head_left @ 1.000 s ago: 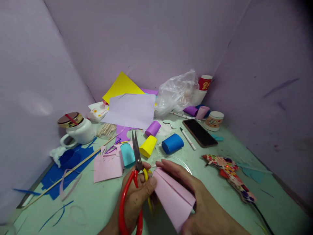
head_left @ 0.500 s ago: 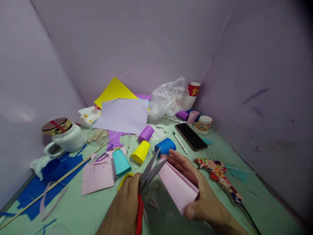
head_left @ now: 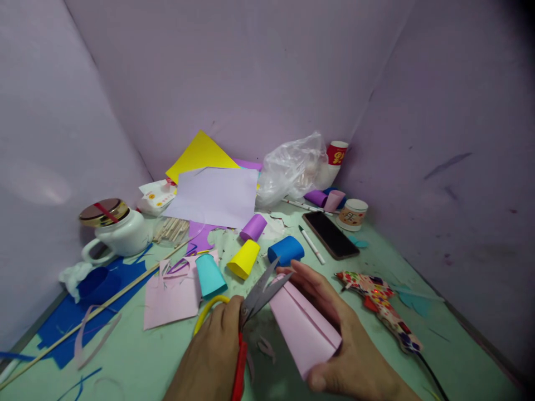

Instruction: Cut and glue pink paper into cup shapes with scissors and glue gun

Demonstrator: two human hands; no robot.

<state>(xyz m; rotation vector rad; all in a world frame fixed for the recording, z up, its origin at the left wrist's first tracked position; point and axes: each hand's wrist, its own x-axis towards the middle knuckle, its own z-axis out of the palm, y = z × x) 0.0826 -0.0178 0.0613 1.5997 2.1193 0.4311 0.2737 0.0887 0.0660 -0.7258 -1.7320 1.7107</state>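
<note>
My left hand (head_left: 217, 345) grips a pair of scissors (head_left: 256, 298) with one yellow and one red handle. Their blades are parted, at the narrow top end of a pink paper cone-shaped tube (head_left: 303, 331). My right hand (head_left: 343, 334) holds that tube from its right side, thumb at the wide lower end and fingers behind it. A folded seam runs along the tube. Just beyond the hands lie similar small tubes: a blue one (head_left: 286, 251), a yellow one (head_left: 243, 259), a turquoise one (head_left: 211, 277) and a purple one (head_left: 253, 227).
A floral glue gun (head_left: 378, 301) with a cord lies at the right, near a phone (head_left: 331, 235) and a marker (head_left: 311, 245). At left are a white lidded mug (head_left: 125, 234), a long stick (head_left: 125, 289) and blue paper (head_left: 62, 331). Paper sheets (head_left: 217, 192) and a plastic bag (head_left: 288, 170) lie behind.
The pink tube has turned slightly in my right hand, its seam now facing more toward me. The scissors stay parted at its top. The whole view has shifted a little.
</note>
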